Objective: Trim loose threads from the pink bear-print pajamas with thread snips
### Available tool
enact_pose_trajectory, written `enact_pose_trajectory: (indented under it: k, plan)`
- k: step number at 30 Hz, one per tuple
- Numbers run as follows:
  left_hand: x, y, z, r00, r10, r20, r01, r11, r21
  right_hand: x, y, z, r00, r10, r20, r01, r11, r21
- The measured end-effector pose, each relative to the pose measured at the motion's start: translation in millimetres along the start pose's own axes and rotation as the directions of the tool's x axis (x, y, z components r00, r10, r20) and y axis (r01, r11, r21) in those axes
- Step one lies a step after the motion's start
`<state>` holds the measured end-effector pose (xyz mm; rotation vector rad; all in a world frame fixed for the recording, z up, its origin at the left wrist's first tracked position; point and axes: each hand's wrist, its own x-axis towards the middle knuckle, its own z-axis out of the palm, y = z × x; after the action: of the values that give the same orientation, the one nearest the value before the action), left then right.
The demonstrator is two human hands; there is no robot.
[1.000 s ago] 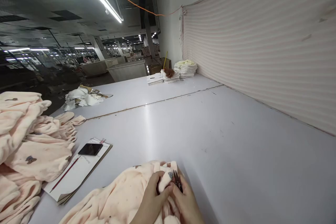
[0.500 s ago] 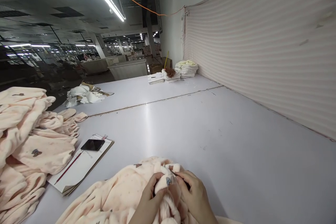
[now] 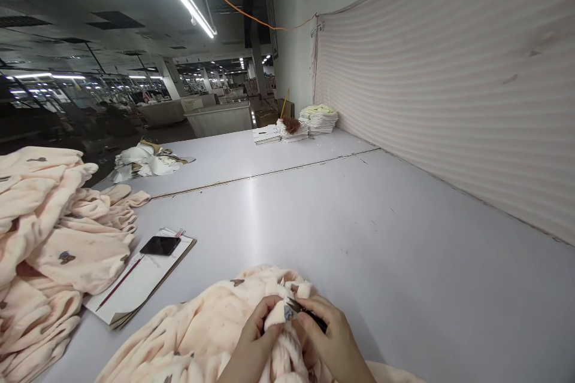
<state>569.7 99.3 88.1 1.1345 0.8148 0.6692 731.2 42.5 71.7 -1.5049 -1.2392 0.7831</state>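
Observation:
A peach fleece garment (image 3: 202,335) with small dark bear prints lies bunched at the near edge of the white table (image 3: 341,215). My left hand (image 3: 251,350) pinches a fold of it near a small blue label. My right hand (image 3: 330,341) grips small black thread snips (image 3: 305,310), their tips pointing left at the fold, right beside my left fingers.
A heap of the same peach garments (image 3: 49,233) fills the left side. Beside it lie a notebook (image 3: 139,281) with a red pencil and a black phone (image 3: 160,245). White fabric scraps (image 3: 141,163) and folded stacks (image 3: 317,118) sit farther back. A striped cloth wall (image 3: 449,90) runs along the right.
The snips, upright a second ago, now lie tilted with their tips at the fold. My hands and the garment have shifted slightly as the view tipped down.

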Motion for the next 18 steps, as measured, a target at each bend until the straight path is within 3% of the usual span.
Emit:
enact_pose_trajectory:
  k: [8,12,16,18]
  plan:
    - [-3.6,0.9,-0.4,1.0,0.003,-0.009,-0.003,1.0,0.028,0.3,-13.4,-8.9,0.999,-0.045,0.008,0.045,0.996,-0.072]
    - [-9.6,2.6,3.3,0.993,0.06,-0.098,-0.051,0.995,0.088,-5.7,-2.2,3.2,0.998,-0.015,-0.068,0.008,0.994,-0.112]
    - [-15.9,4.0,3.9,0.954,0.228,-0.197,-0.156,0.933,0.325,0.1,8.2,21.9,0.988,0.001,-0.151,-0.031,0.98,-0.196]
    - [-16.0,3.5,0.4,0.969,0.173,-0.174,-0.106,0.936,0.337,7.5,9.8,28.7,0.981,-0.003,-0.195,-0.039,0.978,-0.207]
